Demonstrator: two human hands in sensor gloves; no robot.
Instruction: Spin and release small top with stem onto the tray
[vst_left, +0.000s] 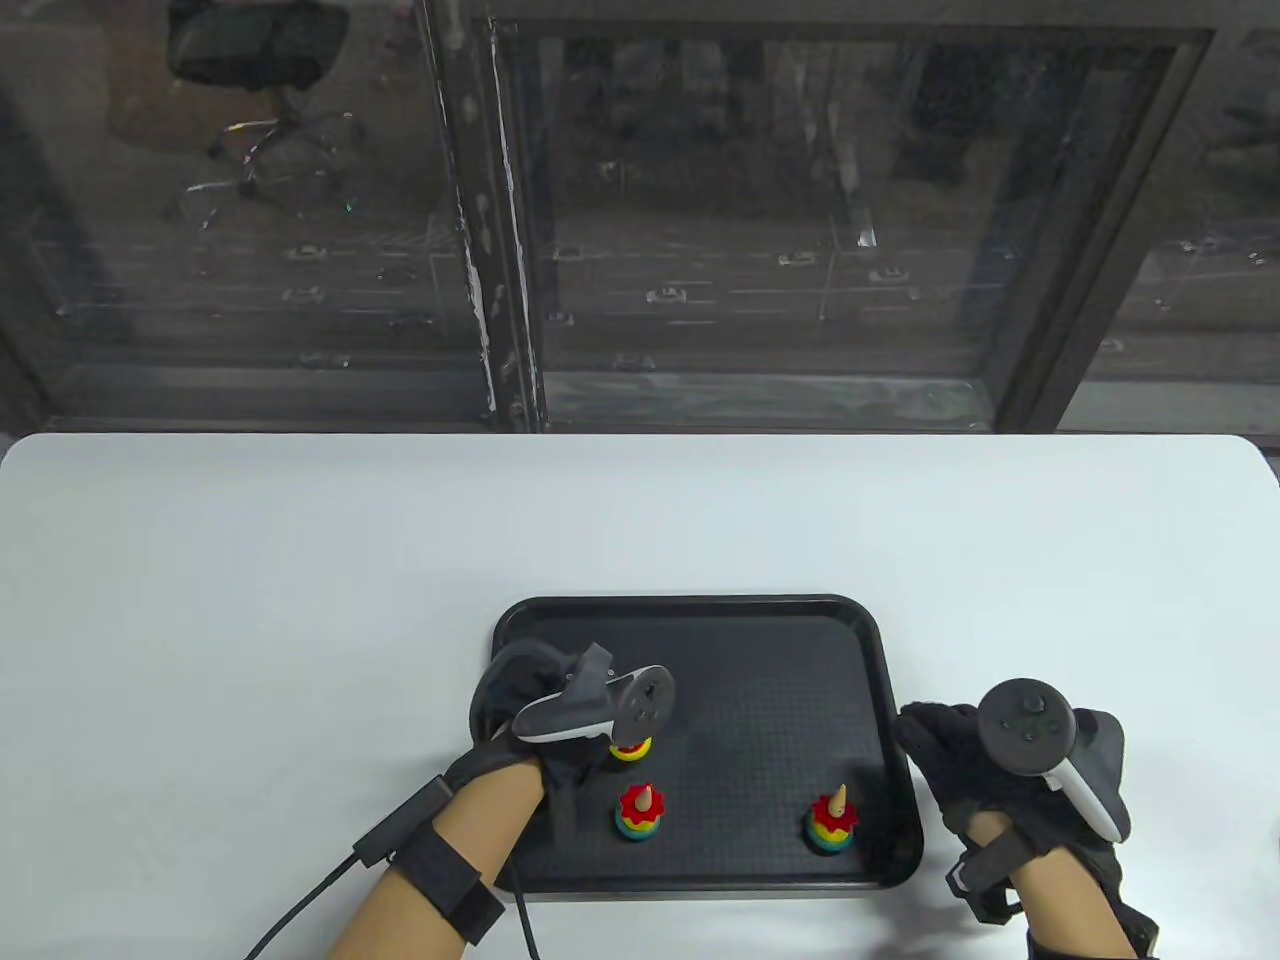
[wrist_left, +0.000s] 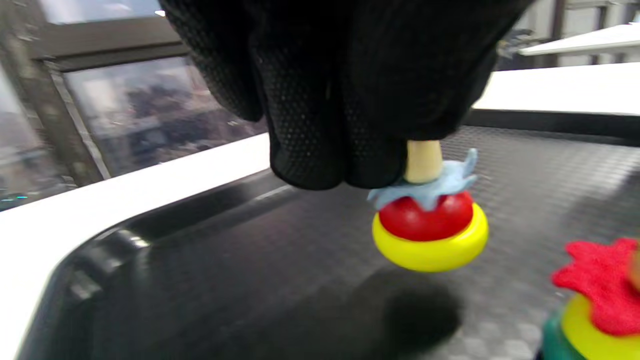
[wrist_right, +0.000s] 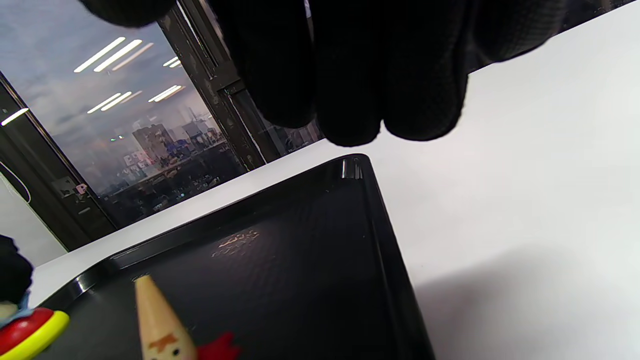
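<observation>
One small top with a wooden stem and red-and-yellow body (wrist_left: 430, 220) hangs pinched in the left hand (vst_left: 545, 715) fingers (wrist_left: 325, 125) above the black plastic tray (vst_left: 780, 640); spin and release remain. The right hand (vst_left: 985, 775) rests relaxed, empty.

My table view looks steeply down on the black tray (vst_left: 700, 610) and a window beyond. My left wrist view sits low and very close over that tray (wrist_left: 200, 280), facing its far rim. My right wrist view looks leftward across the same tray (wrist_right: 300, 240).
</observation>
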